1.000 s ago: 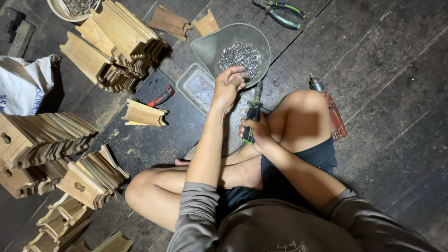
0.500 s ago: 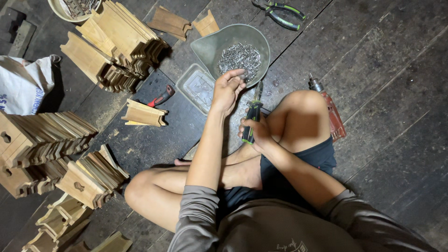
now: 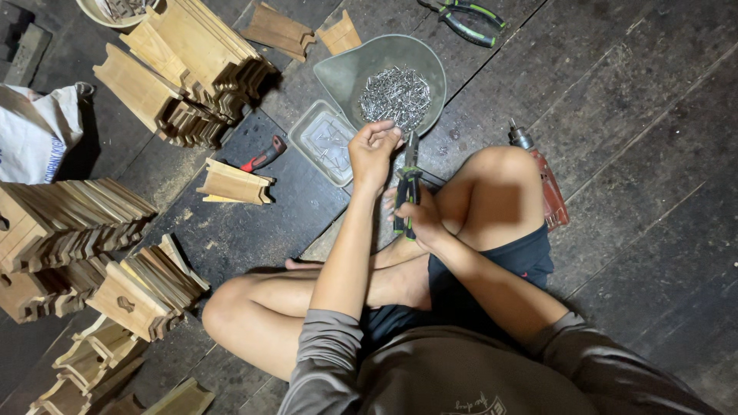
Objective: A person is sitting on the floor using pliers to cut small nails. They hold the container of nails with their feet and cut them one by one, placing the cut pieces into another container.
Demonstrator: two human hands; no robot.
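The left hand [image 3: 374, 151] pinches something small, too small to tell, beside the grey metal scoop [image 3: 350, 73] of silver nails [image 3: 396, 96]. The right hand [image 3: 419, 215] grips green-and-black pliers [image 3: 407, 188]. Many cut wooden pieces [image 3: 184, 65] are already stacked.

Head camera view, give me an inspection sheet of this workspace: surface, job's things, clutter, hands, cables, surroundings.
Surface: dark plank floor, dusty, person sitting cross-legged on it.
Job's things: grey scoop tray holding a heap of nails; pliers with green-black handles.
Clutter: clear plastic box, second pliers, red drill, red-handled tool, loose wooden piece.
Hands: left hand, fingers at the nail heap's edge; right hand gripping the pliers.
Cables: nothing seen.
Surroundings: stacks of wooden pieces, white sack, bowl.
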